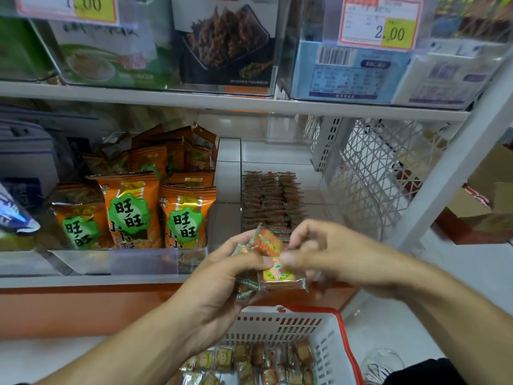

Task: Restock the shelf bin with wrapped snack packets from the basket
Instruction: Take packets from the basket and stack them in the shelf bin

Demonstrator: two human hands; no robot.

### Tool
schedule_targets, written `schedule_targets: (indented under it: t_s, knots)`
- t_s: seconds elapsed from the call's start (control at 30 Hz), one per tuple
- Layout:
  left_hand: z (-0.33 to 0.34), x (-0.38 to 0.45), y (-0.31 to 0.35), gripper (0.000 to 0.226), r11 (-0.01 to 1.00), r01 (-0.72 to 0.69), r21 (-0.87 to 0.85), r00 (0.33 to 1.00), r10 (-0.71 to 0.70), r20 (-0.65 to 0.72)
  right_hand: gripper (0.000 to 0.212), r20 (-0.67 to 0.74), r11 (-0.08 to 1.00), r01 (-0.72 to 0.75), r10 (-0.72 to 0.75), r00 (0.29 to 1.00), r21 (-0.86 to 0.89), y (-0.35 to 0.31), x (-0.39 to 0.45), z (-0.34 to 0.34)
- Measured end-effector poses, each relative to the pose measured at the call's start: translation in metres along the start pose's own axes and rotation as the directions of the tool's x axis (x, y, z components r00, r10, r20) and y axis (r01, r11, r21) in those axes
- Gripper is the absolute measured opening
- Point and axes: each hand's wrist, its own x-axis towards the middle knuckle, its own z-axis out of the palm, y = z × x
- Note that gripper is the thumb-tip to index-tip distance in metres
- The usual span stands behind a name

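While below the fingers sits a white slotted plastic basket (327, 345) of wrapped snacks, left hand (222, 276) clamped on a bunch of small clear-wrapped orange snack packets (268, 262); right hand (330, 251) pinching one. Beyond the fingertips, clear shelf bin (311, 162) with stacked packets; leftward, orange crisp bags (130, 209).

Two bare forearms, no sleeves in view. Left hand (222, 276) and right hand (327, 251) bare: no gloves, rings or watch visible. Dark clothing (424, 373) at the lower right edge.
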Motion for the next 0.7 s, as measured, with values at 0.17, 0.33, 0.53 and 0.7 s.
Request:
schedule_targets:
  t_s: [0.17,0.33,0.53,0.7]
  knots:
    - [0.003,-0.005,0.002,0.043,0.999,-0.017,0.039,0.999,0.015,0.052,0.059,0.042,0.978,-0.008,-0.001,0.999,0.206,0.005,-0.009,0.019]
    - [0.002,-0.007,0.008,0.031,0.989,0.015,0.145,0.994,-0.030,0.102,0.056,0.029,0.979,-0.025,0.020,0.999,0.202,0.003,-0.012,0.001]
    - [0.002,-0.008,0.006,0.048,0.987,0.071,0.142,0.993,-0.083,0.081,0.044,-0.029,0.965,0.041,-0.034,0.999,0.260,0.008,-0.011,0.004]
    - [0.000,-0.009,0.009,0.061,0.979,0.184,0.088,0.982,-0.188,0.028,0.039,-0.164,0.835,0.447,-0.514,0.842,-0.320,0.016,-0.012,0.015]
